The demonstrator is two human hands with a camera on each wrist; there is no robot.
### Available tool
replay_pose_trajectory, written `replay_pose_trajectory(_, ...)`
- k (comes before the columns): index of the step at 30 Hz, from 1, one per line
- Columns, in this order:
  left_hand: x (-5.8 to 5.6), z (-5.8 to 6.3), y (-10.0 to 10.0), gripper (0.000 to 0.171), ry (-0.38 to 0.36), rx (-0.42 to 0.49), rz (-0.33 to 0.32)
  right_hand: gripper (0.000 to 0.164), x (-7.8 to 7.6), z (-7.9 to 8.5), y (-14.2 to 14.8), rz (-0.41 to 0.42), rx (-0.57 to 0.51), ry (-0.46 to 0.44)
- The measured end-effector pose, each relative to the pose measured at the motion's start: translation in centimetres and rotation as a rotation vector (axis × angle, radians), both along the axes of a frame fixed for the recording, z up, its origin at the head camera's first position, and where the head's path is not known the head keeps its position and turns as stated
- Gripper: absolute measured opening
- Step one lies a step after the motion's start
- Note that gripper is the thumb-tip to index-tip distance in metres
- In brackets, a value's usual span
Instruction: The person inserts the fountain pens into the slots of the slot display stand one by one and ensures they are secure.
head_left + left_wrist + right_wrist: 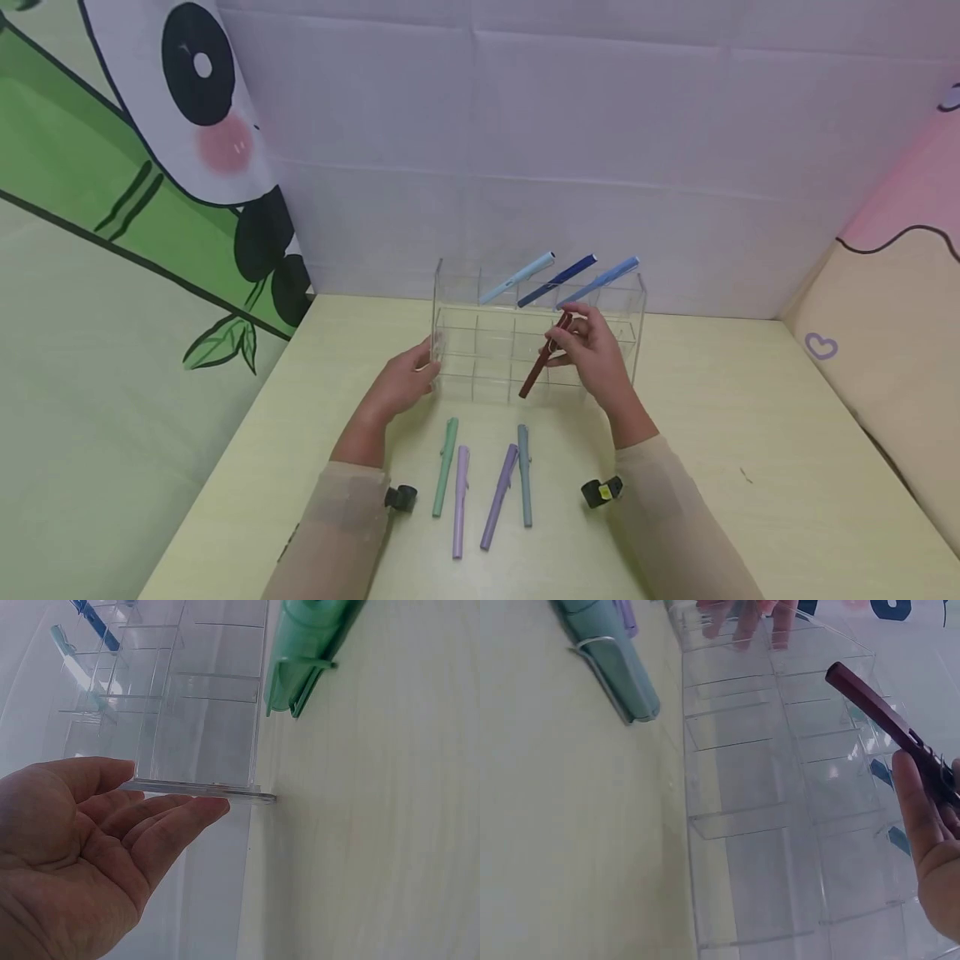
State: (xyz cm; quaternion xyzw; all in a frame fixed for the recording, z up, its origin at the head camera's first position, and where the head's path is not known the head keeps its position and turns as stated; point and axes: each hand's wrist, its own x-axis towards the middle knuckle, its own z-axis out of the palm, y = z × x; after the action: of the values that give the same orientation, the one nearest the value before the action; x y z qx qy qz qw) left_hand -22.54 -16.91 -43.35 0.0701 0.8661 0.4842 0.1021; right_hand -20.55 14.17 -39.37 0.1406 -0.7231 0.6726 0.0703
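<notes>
Tabletop (750, 458), pale and faintly grained, spreads beneath the rack (493, 342), a clear, glossy, plastic-looking frame split into rectangular compartments. At the rack's left end, the left hand (405, 379), partly open, lightly grips the end wall between thumb and fingers, apparently steadying it. Toward the rack's right end, the right hand (596, 354) pinches the upper part of a smooth dark red pen (538, 365), tilted by the front compartments; whether its lower end is over one, I cannot tell. The step looks like placing this pen; the next move would call for lining it up with a compartment and lowering it. Three slim blue pens (557, 281) slant at the rack's back; on its near side lie a green pen (445, 468), lilac pen (461, 502), purple pen (499, 497) and grey-blue pen (525, 477).
</notes>
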Motion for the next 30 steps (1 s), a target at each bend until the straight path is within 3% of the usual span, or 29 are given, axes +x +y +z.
replay_pose_trajectory(6, 0.2, -0.2, -0.3, 0.058, 0.013, 0.005, -0.013, 0.055, -2.1, 1.0, -0.7, -0.088, -0.211, 0.081)
replay_pose_trajectory(11, 0.2, -0.4, -0.4, 0.058, 0.005, 0.001, -0.007, 0.049, -3.2, 0.9, -1.6, -0.163, -0.326, 0.155)
replay_pose_trajectory(19, 0.3, -0.1, -0.4, 0.058, 0.010, 0.002, -0.014, 0.041, -3.3, -0.2, -2.7, -0.246, -0.461, 0.332)
replay_pose_trajectory(30, 0.2, -0.5, -0.7, 0.057, 0.015, -0.004, -0.022, 0.031, -3.0, -0.3, -3.4, -0.311, -0.551, 0.392)
